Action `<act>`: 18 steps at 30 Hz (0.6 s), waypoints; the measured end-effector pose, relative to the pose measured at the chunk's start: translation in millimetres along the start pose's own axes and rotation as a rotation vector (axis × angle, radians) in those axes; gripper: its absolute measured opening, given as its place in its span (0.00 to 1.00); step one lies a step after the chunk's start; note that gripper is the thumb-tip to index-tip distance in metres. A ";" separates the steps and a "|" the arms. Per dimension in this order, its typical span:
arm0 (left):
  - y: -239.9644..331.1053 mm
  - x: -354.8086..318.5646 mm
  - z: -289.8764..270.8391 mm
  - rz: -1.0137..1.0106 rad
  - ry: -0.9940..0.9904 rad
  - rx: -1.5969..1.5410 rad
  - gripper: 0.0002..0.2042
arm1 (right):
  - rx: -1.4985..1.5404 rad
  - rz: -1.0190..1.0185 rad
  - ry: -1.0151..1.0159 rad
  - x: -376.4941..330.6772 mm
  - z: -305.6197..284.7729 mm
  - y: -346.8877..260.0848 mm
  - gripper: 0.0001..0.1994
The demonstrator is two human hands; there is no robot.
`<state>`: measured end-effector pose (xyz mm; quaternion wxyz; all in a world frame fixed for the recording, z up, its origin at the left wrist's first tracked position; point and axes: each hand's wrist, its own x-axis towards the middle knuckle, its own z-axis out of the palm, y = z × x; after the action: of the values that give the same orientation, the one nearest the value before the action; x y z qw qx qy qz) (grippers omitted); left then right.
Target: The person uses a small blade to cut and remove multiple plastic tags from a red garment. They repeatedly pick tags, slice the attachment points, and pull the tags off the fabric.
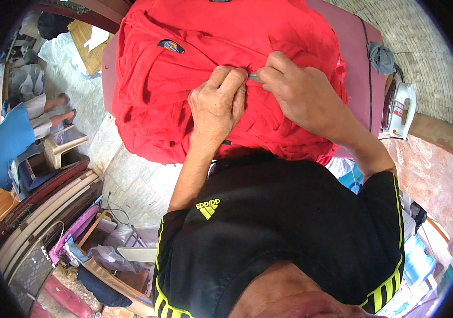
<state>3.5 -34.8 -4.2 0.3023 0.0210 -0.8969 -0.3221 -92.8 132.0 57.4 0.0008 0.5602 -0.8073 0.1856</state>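
Bunched red garments (pixel 152 111) cover most of the table in front of me. A dark oval patch (pixel 171 46) shows on the cloth at the far left. My left hand (pixel 217 103) is closed, its fingertips pinching the red fabric near the middle. Close beside it, my right hand (pixel 298 90) grips a small grey metal-looking tool (pixel 254 78), whose short end points toward the left fingertips. Fingers hide most of that tool, so its kind cannot be made out.
The pinkish table (pixel 357 58) shows at the right. Beyond its right edge stands a white iron (pixel 402 111), near a grey cloth bundle (pixel 381 57). A person in blue (pixel 9 143) bends beside a beige stool (pixel 62 148) at the left. Stacked boards (pixel 41 206) lie lower left.
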 end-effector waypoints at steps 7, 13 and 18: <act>-3.2 -3.5 -12.4 -0.054 0.023 -0.278 0.06 | 0.071 0.024 -0.017 -2.5 0.9 5.1 0.07; 0.5 10.9 -45.3 0.087 -0.080 -0.360 0.15 | 0.523 0.083 0.046 -0.6 -11.0 21.6 0.13; -5.1 24.1 -19.4 0.143 -0.126 -0.150 0.12 | 0.620 0.160 0.065 0.9 -7.4 25.2 0.13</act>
<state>-6.2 -55.4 17.3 0.2683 -0.0857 -0.8867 -0.3666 -117.5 141.0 56.9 -0.1585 0.4622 -0.7534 0.4400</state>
